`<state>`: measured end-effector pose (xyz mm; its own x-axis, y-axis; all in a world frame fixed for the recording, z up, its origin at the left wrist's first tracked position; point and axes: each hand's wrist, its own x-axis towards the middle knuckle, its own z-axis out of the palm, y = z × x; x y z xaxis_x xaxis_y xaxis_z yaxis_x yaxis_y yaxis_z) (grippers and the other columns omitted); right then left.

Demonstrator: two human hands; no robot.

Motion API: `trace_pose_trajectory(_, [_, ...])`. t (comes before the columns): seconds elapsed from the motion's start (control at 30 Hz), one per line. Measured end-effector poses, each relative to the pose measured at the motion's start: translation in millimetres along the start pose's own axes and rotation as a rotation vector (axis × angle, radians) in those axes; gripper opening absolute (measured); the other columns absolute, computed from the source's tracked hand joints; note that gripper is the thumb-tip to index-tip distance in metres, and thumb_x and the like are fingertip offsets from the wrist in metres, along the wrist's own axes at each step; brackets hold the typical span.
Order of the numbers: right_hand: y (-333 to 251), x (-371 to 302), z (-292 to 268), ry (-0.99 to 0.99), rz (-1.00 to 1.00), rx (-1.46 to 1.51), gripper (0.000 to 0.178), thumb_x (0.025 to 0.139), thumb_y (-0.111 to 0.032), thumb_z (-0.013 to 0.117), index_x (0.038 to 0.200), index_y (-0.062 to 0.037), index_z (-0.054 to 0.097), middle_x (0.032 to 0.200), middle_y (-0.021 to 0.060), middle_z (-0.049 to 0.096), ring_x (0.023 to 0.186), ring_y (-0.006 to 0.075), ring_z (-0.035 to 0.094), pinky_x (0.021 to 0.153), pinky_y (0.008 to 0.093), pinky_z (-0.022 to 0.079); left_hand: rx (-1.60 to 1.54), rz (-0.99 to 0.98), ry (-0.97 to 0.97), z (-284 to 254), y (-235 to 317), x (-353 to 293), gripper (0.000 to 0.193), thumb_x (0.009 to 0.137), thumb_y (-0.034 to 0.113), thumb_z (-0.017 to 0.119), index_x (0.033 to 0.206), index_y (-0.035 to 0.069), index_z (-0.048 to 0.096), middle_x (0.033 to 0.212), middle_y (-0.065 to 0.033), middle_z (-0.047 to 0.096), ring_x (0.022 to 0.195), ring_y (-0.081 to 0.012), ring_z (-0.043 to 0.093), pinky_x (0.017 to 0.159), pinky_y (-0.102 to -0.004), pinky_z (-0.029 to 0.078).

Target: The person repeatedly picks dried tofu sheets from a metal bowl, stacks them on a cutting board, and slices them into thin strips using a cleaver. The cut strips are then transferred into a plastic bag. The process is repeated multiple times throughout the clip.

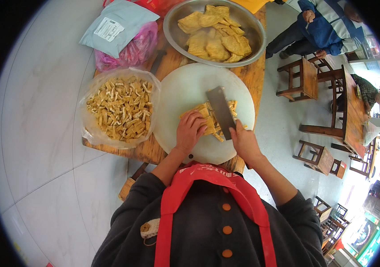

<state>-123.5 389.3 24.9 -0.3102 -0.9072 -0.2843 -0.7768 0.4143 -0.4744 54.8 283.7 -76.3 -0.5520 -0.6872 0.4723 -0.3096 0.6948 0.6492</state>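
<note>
Room: a pale tiled floor, with wooden stools and a wooden table off to the right; one person in a blue jacket stands there.
Counter: bare brown wood, crowded from its far edge to its near edge.
Cutting board: round, whitish, set toward the near edge and reaching across to the right edge.
Tofu-like slabs: yellow-brown, on the board right of its middle, with cut strips by the blade.
Left hand: fingers bent, lying over the slabs; whether the thumb pinches them I cannot tell.
Right hand: fingers closed around the handle of a broad cleaver, blade beside the slabs.
Clear bag: full of strips, near the near-left corner, overhanging the left edge.
Metal basin: rim near the far edge, yellow sheets inside.
Far-left: grey packet on a pink bag.
</note>
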Motion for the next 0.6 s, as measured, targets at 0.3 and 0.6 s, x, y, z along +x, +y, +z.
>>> trace_pose_trajectory(0.3, [3,42,88,-0.011,0.058,-0.104,0.02,0.096,-0.02,0.047,0.102,-0.001,0.045,0.069,0.0264,0.063,0.066,0.0449,0.064,0.059,0.0548,0.05,0.023,-0.026,-0.01,6,-6,-3,0.03,0.07,0.01,0.075,0.095,0.009,0.058,0.106,-0.0067,0.058,0.11,-0.0298,0.055,0.092,-0.0423,0.045])
trace_pose_trajectory(0.6, [-4,46,43,0.166,0.077,0.007,0.022,0.097,-0.022,0.051,0.104,-0.0012,0.047,0.062,0.0268,0.06,0.061,0.0464,0.061,0.056,0.0557,0.049,-0.018,-0.078,0.001,2,-2,-3,0.024,0.077,0.008,0.072,0.096,0.006,0.057,0.105,-0.01,0.057,0.109,-0.0331,0.055,0.093,-0.0437,0.045])
